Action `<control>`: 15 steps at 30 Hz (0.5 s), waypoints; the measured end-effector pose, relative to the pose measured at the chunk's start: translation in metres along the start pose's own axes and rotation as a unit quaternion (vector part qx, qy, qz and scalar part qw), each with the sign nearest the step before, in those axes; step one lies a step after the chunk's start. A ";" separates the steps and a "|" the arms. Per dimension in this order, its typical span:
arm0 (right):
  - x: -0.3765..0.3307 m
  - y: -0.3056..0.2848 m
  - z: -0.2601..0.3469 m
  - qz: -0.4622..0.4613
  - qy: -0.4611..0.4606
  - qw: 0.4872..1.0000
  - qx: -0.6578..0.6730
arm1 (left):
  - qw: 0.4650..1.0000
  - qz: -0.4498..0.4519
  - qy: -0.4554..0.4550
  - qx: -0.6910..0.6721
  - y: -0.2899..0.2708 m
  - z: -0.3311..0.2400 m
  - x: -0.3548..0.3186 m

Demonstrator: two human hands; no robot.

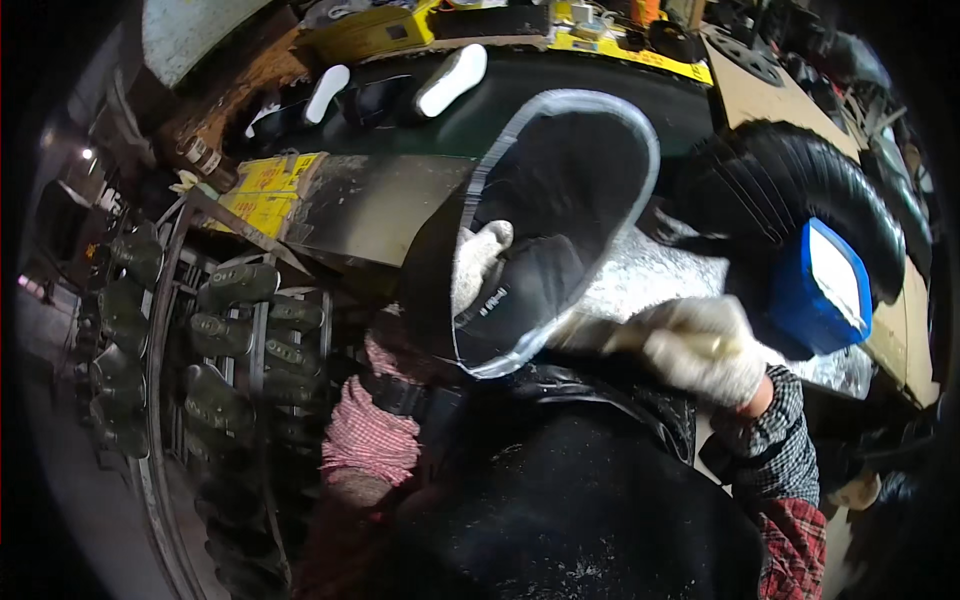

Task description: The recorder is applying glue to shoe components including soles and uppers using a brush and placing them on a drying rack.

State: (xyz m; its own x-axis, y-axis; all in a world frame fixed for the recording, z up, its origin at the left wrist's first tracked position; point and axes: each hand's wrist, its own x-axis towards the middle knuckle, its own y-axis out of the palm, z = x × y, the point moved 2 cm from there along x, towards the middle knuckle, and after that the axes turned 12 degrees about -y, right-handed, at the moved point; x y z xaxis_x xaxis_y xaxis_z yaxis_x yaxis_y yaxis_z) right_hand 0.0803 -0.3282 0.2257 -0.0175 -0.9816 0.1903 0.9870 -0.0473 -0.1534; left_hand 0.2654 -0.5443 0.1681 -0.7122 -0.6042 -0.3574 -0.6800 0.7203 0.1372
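Observation:
My left hand (478, 268), in a whitish glove, grips a large black shoe piece (575, 160) with a pale, smeared rim. Part of the glove shows inside its hollow, beside a black inner part with a small white mark; the other fingers are hidden. At the lower right of that rim, a brush (590, 334) is blurred, its tip touching or very close to the edge. My right hand (705, 348), also gloved and smeared by motion, is closed around the brush handle. To its right sits a blue container (822, 290) with white inside.
Two white soles (452, 80) and dark shoe pieces lie on the dark green bench surface (400, 135). A black ribbed hose (800, 185) curves behind the blue container. On the left, a metal rack (165, 350) holds several dark shoes (220, 400). A dark apron covers my lap.

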 end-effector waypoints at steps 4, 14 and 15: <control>-0.042 -0.003 0.001 -0.320 -0.095 0.942 0.025 | 0.994 0.036 0.002 -0.104 0.041 -0.006 -0.014; -0.022 -0.080 -0.018 -0.373 -0.312 0.844 -0.226 | 0.993 -0.016 0.048 -0.108 0.058 0.004 -0.046; -0.019 -0.070 -0.025 -0.304 -0.302 0.873 -0.234 | 0.990 -0.032 0.050 -0.126 0.055 0.004 -0.049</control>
State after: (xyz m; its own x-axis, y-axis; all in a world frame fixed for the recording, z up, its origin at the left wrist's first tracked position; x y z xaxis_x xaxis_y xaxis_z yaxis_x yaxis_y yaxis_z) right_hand 0.0073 -0.3106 0.2082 -0.2885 -0.4796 0.8287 0.6498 -0.7338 -0.1984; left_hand 0.2637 -0.4730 0.1892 -0.6712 -0.6857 -0.2817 -0.7374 0.5788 0.3481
